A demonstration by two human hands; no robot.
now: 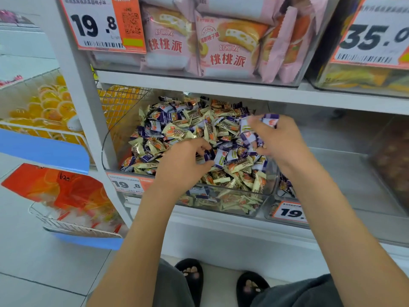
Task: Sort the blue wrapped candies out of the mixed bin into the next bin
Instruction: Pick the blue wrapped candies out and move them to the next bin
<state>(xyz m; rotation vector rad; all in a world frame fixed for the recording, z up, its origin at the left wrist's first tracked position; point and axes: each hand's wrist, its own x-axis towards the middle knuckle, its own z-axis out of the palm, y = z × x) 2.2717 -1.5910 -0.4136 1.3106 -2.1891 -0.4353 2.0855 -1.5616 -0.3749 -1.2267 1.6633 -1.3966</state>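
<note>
- Mixed bin (263, 191), clear plastic: cream and blue wrapped candies (221, 157) heaped together; its lower front is partly masked by a price label (127, 185).
- Left hand (183, 162): fingers curled into the heap, pinching a blue candy; fingertips partly buried.
- Right hand (277, 140): clutching several blue candies above the heap's right side.
- Next bin (285, 209): mostly hidden behind the right forearm; contents unclear.

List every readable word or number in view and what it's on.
"19.8": price tag, upper shelf.
"35.": price tag, top right, cut off.
"桃桃派": pink pie packs.
"19.8": small tag on the candy bin.
"19.": tag on the next bin, partly hidden.
Candy wrappers: too small.
</note>
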